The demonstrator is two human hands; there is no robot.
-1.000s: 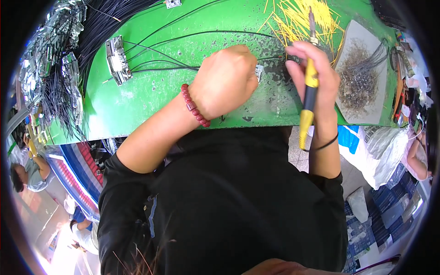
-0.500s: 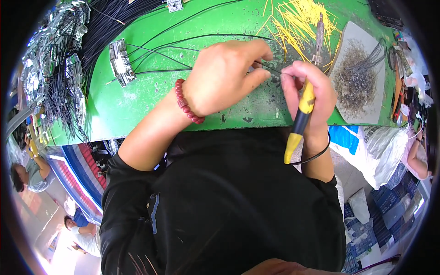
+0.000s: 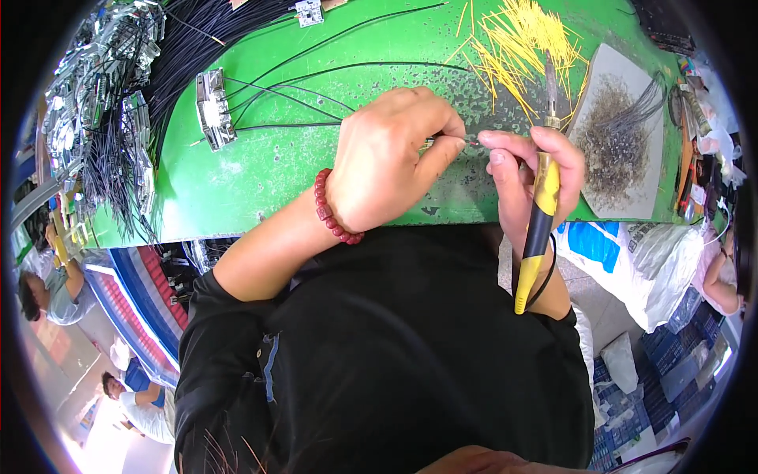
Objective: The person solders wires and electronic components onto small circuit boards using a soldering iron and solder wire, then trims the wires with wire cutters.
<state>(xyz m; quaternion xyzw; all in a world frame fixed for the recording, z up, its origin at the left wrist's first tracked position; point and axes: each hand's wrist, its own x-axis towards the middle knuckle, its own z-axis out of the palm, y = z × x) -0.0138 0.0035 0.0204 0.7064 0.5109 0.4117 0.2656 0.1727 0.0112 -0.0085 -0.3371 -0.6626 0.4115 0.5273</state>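
My left hand (image 3: 395, 158), a red bead bracelet at its wrist, pinches a thin dark wire (image 3: 473, 143). A short end of it sticks out past the fingertips, toward my right fingers. My right hand (image 3: 567, 170) holds a soldering iron (image 3: 543, 193) by its yellow and black handle, tip pointing away from me. Its thumb and index finger are apart, close to the wire end; I cannot tell if they touch it. Black wires run from a shiny metal part (image 3: 214, 110) on the green table toward and past my left hand.
Thin yellow tubes (image 3: 529, 39) lie loosely heaped at the far right. Beside them, a pale board (image 3: 604, 67) carries dark scraps and wire ends. Metal parts (image 3: 99, 87) and bundled black wires (image 3: 197, 39) crowd the far left. Another person (image 3: 146, 407) is at lower left.
My right thumb and index finger have spread apart, and the hand has shifted slightly toward me. The soldering iron has moved nearer to me and slightly right. My left hand has come slightly nearer too.
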